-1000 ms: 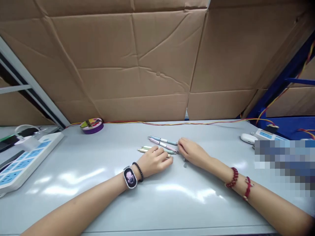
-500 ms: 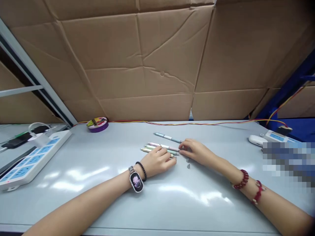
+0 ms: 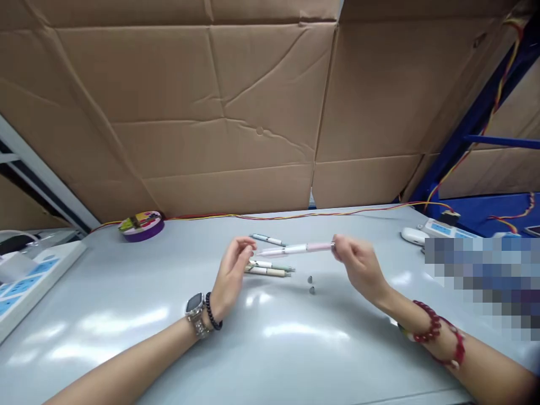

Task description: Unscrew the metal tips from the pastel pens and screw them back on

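My right hand [image 3: 358, 264] pinches the tip end of a pink and white pen [image 3: 295, 248] and holds it level above the grey table [image 3: 270, 349]. My left hand [image 3: 234, 273] is raised beside the pen's other end, fingers curled and apart, not gripping it. Under the hands lie a green pen and a beige pen [image 3: 268, 269] side by side. A blue pen [image 3: 266, 239] lies a little farther back. Two small grey pen tips [image 3: 311, 284] sit on the table near my right hand.
A purple tape roll [image 3: 141, 224] sits at the back left by the cardboard wall. A white and blue power strip [image 3: 25, 281] lies at the left edge. Red and yellow wires [image 3: 295, 215] run along the back. White devices [image 3: 426, 232] stand at the right.
My right hand has lifted the pink pen off the table. My left hand has risen from the pens and turned on edge beside it. The view has shifted right.
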{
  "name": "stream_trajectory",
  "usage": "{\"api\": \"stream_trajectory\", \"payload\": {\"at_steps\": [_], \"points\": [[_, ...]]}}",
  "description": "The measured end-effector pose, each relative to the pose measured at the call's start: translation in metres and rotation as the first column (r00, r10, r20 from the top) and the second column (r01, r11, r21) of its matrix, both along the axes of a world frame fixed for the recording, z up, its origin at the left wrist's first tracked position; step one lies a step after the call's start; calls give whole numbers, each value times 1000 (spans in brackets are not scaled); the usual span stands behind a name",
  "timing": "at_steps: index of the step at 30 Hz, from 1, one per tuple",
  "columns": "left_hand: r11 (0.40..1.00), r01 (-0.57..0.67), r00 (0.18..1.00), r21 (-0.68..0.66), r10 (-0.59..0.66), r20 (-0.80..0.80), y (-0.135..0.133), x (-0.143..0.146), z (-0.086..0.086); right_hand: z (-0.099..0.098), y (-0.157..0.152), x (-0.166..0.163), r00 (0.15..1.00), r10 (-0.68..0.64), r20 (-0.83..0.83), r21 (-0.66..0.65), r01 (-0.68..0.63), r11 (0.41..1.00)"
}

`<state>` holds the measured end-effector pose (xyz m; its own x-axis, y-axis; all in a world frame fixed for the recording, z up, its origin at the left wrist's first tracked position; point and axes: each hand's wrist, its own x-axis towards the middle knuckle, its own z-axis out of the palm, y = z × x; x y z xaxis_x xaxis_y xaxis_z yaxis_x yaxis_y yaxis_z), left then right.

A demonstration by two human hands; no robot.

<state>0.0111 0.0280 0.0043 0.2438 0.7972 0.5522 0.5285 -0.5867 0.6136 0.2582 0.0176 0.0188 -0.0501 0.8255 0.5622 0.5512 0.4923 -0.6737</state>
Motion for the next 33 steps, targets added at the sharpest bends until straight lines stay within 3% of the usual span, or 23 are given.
{"api": "stream_trajectory", "payload": {"at_steps": [2, 4, 6, 9, 11, 14, 15, 17, 23, 26, 30, 33], "points": [[998, 27, 999, -54, -25, 48, -9, 2, 6, 0, -15, -11, 989, 131, 64, 28, -133, 991], [970, 195, 981, -147, -193, 28, -19, 6, 12, -4, -27, -22, 934, 284, 217, 110, -312, 944], [894, 345, 927, -286, -372, -46, -29, 10, 16, -9, -33, -30, 868, 348, 353, 134, -415, 900], [789, 364, 886, -495, -457, -76, -37, 15, 16, -18, -32, -33, 829, 371, 419, 106, -450, 886], [631, 398, 868, -666, -493, 51, -36, 16, 14, -22, -29, -31, 823, 368, 434, 101, -450, 887], [260, 514, 792, -818, -510, 336, -30, 14, 10, -23, -25, -28, 795, 379, 473, 85, -469, 879], [176, 535, 773, -826, -498, 394, -27, 14, 8, -22, -25, -27, 784, 402, 474, 75, -490, 868], [101, 552, 751, -828, -492, 441, -24, 12, 7, -17, -25, -28, 761, 451, 466, 58, -535, 843], [112, 566, 714, -817, -562, 418, -27, 11, 9, -12, -27, -30, 723, 311, 616, 44, -426, 903], [116, 574, 736, -811, -507, 449, -28, 11, 10, -16, -25, -30, 714, 297, 635, 90, -450, 889], [194, 600, 764, -776, -426, 484, -25, 11, 11, -19, -21, -29, 759, 299, 578, 175, -474, 863], [165, 575, 775, -802, -424, 468, -22, 12, 11, -17, -20, -26, 739, 302, 602, 186, -498, 847]]}}
